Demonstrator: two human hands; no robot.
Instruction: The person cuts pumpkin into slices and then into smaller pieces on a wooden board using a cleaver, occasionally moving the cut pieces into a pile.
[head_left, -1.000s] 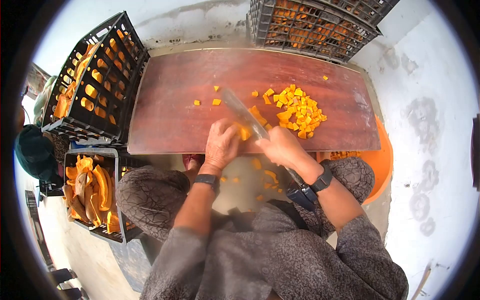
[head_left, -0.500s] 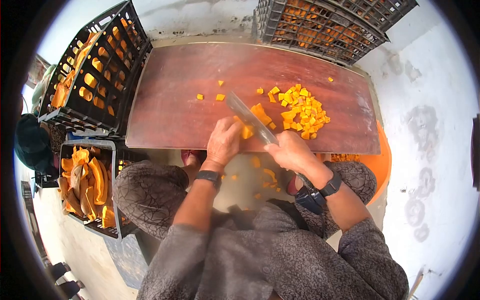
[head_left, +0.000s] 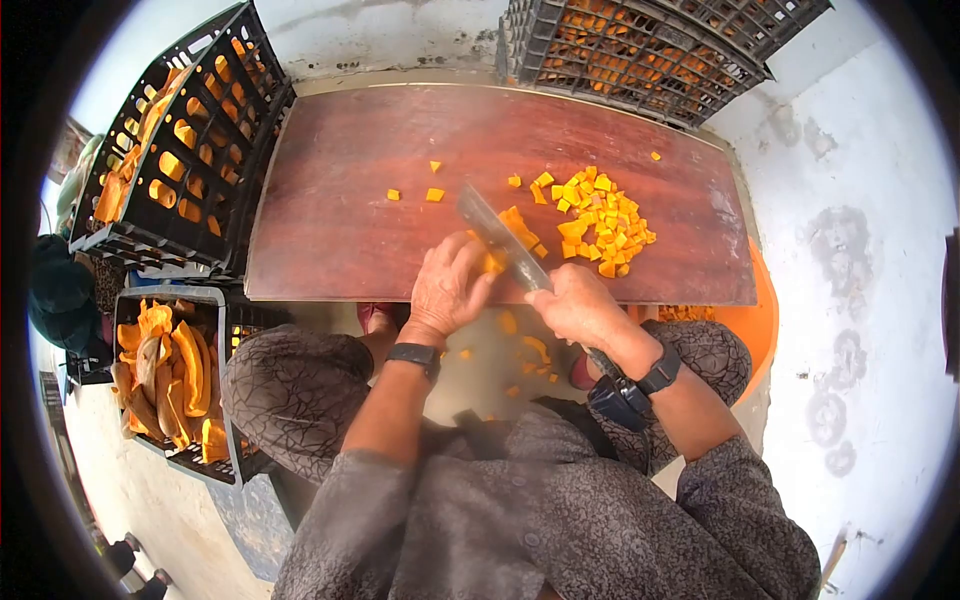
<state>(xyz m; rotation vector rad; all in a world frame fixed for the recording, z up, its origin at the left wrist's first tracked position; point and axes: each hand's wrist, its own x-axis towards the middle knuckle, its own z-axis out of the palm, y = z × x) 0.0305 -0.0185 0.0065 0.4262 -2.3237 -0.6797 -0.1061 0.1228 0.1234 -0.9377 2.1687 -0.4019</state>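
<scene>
My right hand [head_left: 578, 305] is wrapped round the handle of a long knife [head_left: 500, 234], whose blade slants up and left over the reddish board [head_left: 340, 200]. Left of the blade, my left hand [head_left: 450, 284] has its fingers bent on an orange pumpkin piece [head_left: 493, 262] near the board's front edge. Another pumpkin chunk [head_left: 519, 227] lies just right of the blade, partly covered by it. A heap of orange cubes [head_left: 607, 222] sits further right, and a few single cubes [head_left: 435, 195] lie to the left.
Black crates with pumpkin pieces stand on the left, one upper [head_left: 190, 130] and one lower [head_left: 228, 400]. Stacked crates [head_left: 640, 60] are behind the board. An orange tub [head_left: 762, 320] is at the right, below the board. Pumpkin scraps [head_left: 536, 349] lie on the floor.
My left hand's thumb has spread slightly away from its fingers. The knife blade has shifted a little relative to the pumpkin. The whole view has moved slightly.
</scene>
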